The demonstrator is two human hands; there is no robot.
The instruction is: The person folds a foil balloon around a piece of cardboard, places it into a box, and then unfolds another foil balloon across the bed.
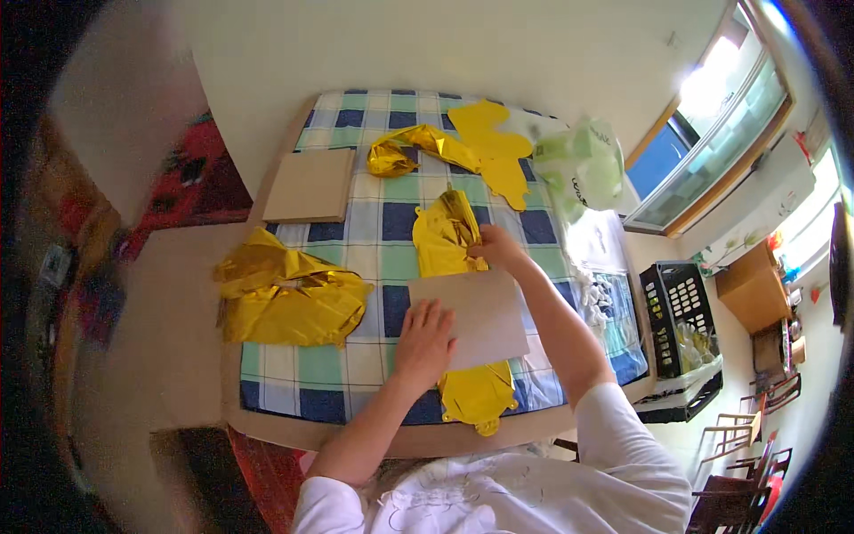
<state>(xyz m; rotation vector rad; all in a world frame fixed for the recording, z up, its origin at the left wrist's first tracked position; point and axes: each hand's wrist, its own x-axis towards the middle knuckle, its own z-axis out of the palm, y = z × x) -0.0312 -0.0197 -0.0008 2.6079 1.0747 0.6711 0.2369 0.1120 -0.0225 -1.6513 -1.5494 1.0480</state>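
Your left hand flat on pale board, fingers a little spread, nothing gripped. Your right hand pinching gold foil just past board's far edge. Foil lies on checkered cloth, board over its middle, near end poking out toward you. Crumpled foil heap to left; thicker board beyond it. Foil strip farther off, plastic bag far right. Black crate right of cloth.
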